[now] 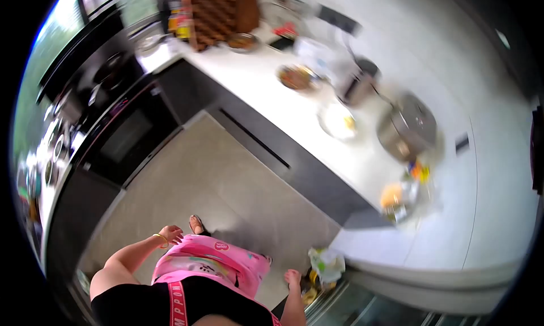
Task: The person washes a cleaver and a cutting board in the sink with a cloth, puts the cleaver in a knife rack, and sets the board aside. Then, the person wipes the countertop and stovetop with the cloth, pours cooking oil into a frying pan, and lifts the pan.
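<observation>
My left hand (171, 234), with a yellow bracelet at the wrist, hangs beside my pink apron (198, 259). Its fingers are loosely apart and nothing is in them. On the other side of the apron, my right hand (292, 277) is down low, small and blurred; how its fingers lie cannot be made out. Closest to it is a white and green plastic bag (327, 265) by the wall. Neither hand touches the counter.
A white counter (266, 94) bears a rice cooker (407, 126), a toaster-like appliance (358, 82), a plate (338, 121), a bowl of brown food (296, 77) and packaged food (392, 195). Leftward stand a black oven (131, 136) and a stove with pans.
</observation>
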A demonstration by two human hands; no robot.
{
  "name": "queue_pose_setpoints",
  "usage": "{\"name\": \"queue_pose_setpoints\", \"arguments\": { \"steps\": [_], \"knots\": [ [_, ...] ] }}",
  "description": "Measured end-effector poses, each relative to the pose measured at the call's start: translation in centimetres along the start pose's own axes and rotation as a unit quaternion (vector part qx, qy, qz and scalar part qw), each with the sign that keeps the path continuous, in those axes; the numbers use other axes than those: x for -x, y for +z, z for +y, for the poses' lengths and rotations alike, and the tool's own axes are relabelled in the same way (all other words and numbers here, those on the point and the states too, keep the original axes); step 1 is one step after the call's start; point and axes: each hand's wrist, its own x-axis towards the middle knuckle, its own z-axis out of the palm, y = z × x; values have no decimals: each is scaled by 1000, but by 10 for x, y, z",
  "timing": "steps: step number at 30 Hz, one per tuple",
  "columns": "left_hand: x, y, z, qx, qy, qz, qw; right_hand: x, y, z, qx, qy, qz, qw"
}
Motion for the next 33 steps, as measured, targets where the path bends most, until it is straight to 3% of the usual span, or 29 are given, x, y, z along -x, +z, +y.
{"name": "queue_pose_setpoints", "arguments": {
  "steps": [7, 9, 13, 15, 18, 20, 23, 28, 30, 32, 33],
  "knots": [
    [-43, -39, -174, 262, -62, 156, 950, 39, 100, -181, 198, 12, -96, 975],
    [-32, -57, -192, 317, -95, 192, 924, 43, 161, -216, 220, 20, -89, 971],
    [-56, -81, -256, 444, -86, 210, 867, 60, 323, -300, 255, -97, -200, 941],
    [-45, -97, -239, 490, -98, 234, 834, 90, 399, -335, 291, -196, -304, 886],
    [-35, -133, -189, 545, -18, 226, 807, 136, 506, -384, 354, -347, -402, 770],
    [-35, -169, -151, 574, 34, 227, 786, 186, 563, -410, 362, -392, -469, 704],
    [-34, -222, -79, 588, 113, 232, 766, 243, 619, -434, 347, -356, -520, 695],
    [-34, -326, 29, 551, 187, 214, 785, 279, 699, -461, 288, -270, -592, 702],
    [-33, -368, 72, 517, 241, 249, 783, 287, 728, -471, 297, -255, -588, 708],
    [-45, -403, 105, 523, 249, 248, 776, 289, 763, -483, 262, -159, -599, 740],
    [-52, -421, 122, 531, 259, 246, 768, 289, 787, -492, 297, -168, -593, 729]
  ]
}}
